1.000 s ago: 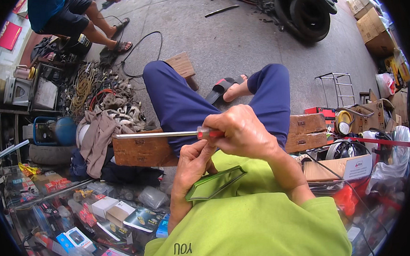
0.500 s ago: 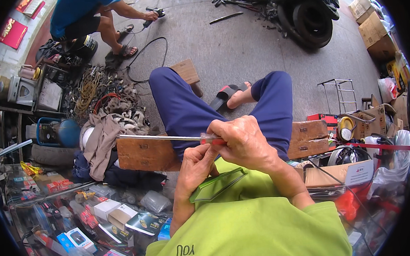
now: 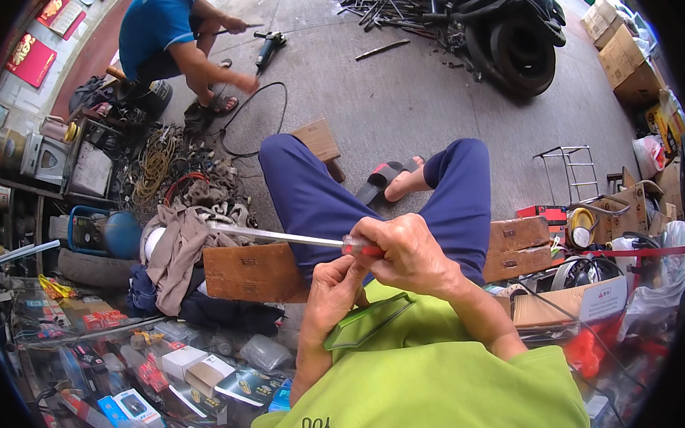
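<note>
My right hand (image 3: 408,255) is wrapped round the red and clear handle of a screwdriver (image 3: 281,235), above my lap. Its long metal shaft points left, over the bench. Just below the handle, my left hand (image 3: 333,287) is closed, thumb and fingertips pressed together close to the handle's front end. Whatever those fingertips hold, if anything, is too small or hidden to make out.
I sit on a wooden bench (image 3: 252,274). A glass-topped case (image 3: 130,325) with small boxes is at lower left. Ahead left, a crouching person (image 3: 161,37) is beside an angle grinder (image 3: 270,50) and its cord. Tyres (image 3: 523,58) lie far right; a low stool (image 3: 316,139) stands ahead.
The screwdriver's shaft has tilted, its tip now higher in the picture and farther from me. The other person has put the grinder on the floor and holds a thin piece.
</note>
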Motion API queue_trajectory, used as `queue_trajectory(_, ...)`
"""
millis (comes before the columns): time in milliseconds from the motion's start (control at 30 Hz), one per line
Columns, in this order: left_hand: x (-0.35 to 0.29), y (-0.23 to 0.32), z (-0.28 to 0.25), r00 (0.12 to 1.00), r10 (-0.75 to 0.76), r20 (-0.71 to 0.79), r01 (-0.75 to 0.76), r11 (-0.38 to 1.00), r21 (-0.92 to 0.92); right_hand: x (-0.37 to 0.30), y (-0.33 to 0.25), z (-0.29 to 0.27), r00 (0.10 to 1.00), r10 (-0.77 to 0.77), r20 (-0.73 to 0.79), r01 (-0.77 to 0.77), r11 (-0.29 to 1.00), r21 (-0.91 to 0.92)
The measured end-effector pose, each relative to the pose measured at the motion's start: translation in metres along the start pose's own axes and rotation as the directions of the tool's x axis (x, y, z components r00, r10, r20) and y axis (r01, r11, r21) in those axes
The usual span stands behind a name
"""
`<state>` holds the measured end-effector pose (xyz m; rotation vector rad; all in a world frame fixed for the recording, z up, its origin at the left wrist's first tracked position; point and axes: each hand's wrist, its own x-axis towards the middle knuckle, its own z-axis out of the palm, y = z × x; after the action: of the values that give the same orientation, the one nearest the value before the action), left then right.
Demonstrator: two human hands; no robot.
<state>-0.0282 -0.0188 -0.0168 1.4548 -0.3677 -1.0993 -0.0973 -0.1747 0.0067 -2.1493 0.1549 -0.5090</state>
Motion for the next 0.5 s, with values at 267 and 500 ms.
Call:
queue_trajectory(267, -0.002, 0.009, 0.006, 0.998, -0.022, -0.051, 0.026, 0.997, 0.071, 0.002, 0.027, -0.006, 0.944, 0.322, -0.067, -0.297, 0.922, 0.249)
queue_trajectory(500, -0.001, 0.017, -0.009, 0.981, 0.032, -0.189, -0.058, 0.989, -0.133, -0.013, 0.002, -0.025, 0.913, 0.377, -0.155, -0.344, 0.917, 0.204)
